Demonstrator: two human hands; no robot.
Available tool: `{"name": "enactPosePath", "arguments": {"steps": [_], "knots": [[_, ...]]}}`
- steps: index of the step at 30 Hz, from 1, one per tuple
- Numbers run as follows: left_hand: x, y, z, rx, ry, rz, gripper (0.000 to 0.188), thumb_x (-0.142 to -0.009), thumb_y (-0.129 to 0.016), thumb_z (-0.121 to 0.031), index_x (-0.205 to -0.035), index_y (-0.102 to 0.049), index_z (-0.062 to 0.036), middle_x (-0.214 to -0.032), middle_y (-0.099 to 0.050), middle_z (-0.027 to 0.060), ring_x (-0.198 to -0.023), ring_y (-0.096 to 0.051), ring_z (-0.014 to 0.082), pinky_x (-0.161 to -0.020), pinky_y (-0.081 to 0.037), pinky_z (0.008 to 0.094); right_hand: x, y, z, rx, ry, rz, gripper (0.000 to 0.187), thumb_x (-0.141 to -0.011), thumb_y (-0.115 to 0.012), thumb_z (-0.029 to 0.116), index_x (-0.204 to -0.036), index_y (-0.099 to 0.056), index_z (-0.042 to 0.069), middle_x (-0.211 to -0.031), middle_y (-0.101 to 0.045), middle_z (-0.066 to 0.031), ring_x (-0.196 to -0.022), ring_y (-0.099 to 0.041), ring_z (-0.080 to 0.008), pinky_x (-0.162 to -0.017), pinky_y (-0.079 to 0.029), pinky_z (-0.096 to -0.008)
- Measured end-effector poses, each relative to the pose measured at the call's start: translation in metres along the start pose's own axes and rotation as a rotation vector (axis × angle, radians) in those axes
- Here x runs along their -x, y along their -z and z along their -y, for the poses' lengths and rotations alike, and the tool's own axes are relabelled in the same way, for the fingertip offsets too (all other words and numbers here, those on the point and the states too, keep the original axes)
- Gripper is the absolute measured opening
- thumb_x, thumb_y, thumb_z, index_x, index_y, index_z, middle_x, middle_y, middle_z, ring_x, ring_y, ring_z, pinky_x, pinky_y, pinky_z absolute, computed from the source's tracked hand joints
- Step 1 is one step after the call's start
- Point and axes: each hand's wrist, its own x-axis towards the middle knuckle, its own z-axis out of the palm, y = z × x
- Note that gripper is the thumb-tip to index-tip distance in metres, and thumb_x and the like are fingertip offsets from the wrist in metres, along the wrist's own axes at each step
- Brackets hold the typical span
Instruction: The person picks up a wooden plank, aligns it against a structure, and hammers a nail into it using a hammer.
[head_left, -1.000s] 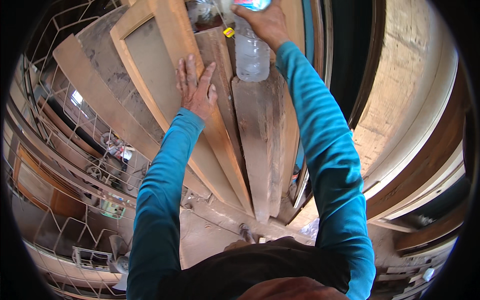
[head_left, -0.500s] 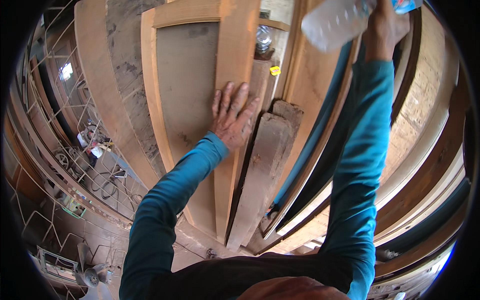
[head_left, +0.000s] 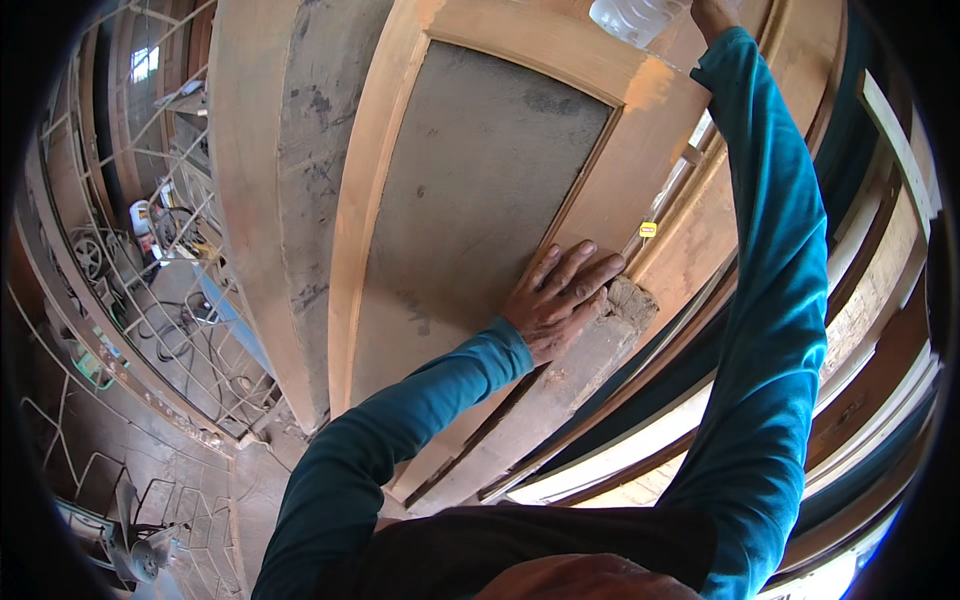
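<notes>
My left hand (head_left: 560,300), fingers somewhat spread, lies against the right edge of a wooden door (head_left: 590,210) with a grey inset panel (head_left: 480,170). A rough, worn wooden post (head_left: 585,370) leans right beside that hand, under its fingertips or just next to them. At the top of the picture, my right arm reaches up and away. My right hand (head_left: 714,15) is partly cut off by the upper edge. It is closed on a clear plastic bottle (head_left: 635,18), of which only the lower part shows.
More wooden doors and frames (head_left: 700,225) lean to the right. A small yellow tag (head_left: 648,230) is by the door edge. On the left are a tall board (head_left: 255,200), wire mesh (head_left: 175,130) and cables (head_left: 180,330). A fan (head_left: 145,550) stands at the lower left.
The door now sits further right and larger in the picture. My right hand and the bottle have moved up, partly out of view. My left hand stays on the door edge.
</notes>
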Motion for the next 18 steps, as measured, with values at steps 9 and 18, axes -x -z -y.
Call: {"name": "enactPosePath", "arguments": {"steps": [9, 18], "knots": [[0.009, -0.004, 0.009, -0.086, -0.017, 0.020, 0.034, -0.096, -0.061, -0.033, -0.126, -0.070, -0.0205, -0.163, -0.031, -0.0026, -0.151, -0.025, 0.0243, -0.123, -0.019, 0.0507, 0.005, -0.049, -0.051, 0.164, -0.126, 0.111, 0.064, -0.082, -0.078, 0.020, -0.136, -0.050, 0.004, -0.113, -0.065, -0.0071, -0.102, -0.063, -0.0190, -0.086, -0.052, -0.0339], [0.012, -0.003, 0.013, -0.101, -0.017, -0.002, 0.050, -0.096, -0.059, -0.039, -0.142, -0.057, -0.0205, -0.167, -0.020, -0.0057, -0.155, -0.014, 0.0209, -0.128, -0.006, 0.0438, 0.040, -0.082, -0.045, 0.701, -0.609, 0.083, 0.058, -0.068, -0.082, 0.021, -0.118, -0.065, -0.002, -0.098, -0.070, -0.0144, -0.085, -0.069, -0.0284, -0.071, -0.058, -0.0433]]}}
